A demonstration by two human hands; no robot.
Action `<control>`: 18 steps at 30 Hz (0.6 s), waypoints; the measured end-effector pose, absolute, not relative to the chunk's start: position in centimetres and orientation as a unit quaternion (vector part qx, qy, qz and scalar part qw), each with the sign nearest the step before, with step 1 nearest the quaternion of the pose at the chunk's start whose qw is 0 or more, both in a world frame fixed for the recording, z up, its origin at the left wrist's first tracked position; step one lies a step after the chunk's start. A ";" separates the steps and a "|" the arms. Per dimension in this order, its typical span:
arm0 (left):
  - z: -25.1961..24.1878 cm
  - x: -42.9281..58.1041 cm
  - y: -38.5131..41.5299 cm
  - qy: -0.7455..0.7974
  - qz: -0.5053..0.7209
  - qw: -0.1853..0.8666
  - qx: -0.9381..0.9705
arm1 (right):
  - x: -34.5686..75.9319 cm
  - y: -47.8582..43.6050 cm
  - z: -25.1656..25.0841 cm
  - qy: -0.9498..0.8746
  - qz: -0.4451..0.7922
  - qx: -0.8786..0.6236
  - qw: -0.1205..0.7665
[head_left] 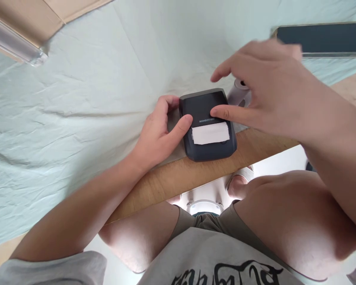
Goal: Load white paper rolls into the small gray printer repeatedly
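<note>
A dark, rounded-square label printer (pixel 209 103) marked NIIMBOT sits near the front edge of the table. White paper (pixel 211 133) sticks out of its slot and lies across the front part. My left hand (pixel 160 132) grips the printer's left side, thumb on the top and fingers along the edge. Over the printer's right side is my right hand (pixel 269 87), its thumb at the top cover and its fingers spread apart. It looks slightly blurred and holds nothing visible. Just right of the printer, partly hidden by that hand, is a white paper roll (pixel 236 92).
A pale green cloth (pixel 106 71) with creases covers the table, whose bare wooden edge (pixel 166 180) shows in front. A dark-screened phone (pixel 335 37) lies at the far right. Cardboard (pixel 38 19) and a clear plastic piece (pixel 16 39) occupy the far left corner. My legs are below the edge.
</note>
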State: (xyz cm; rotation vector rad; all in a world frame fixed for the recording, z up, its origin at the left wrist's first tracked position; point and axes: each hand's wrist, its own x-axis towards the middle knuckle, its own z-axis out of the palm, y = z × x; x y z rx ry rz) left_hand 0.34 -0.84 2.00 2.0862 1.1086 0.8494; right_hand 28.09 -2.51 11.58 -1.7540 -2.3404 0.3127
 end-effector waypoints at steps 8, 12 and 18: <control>3.7 0.6 -1.2 0.413 0.271 0.272 0.826 | 28.9 -5.9 11.8 -0.750 0.061 -0.658 -0.014; 4.0 0.8 -1.3 0.411 0.275 0.270 0.826 | 28.7 -5.4 10.9 -0.738 0.131 -0.658 -0.064; 3.9 0.8 -1.5 0.408 0.295 0.282 0.816 | 27.1 -4.6 11.0 -0.695 0.198 -0.683 -0.105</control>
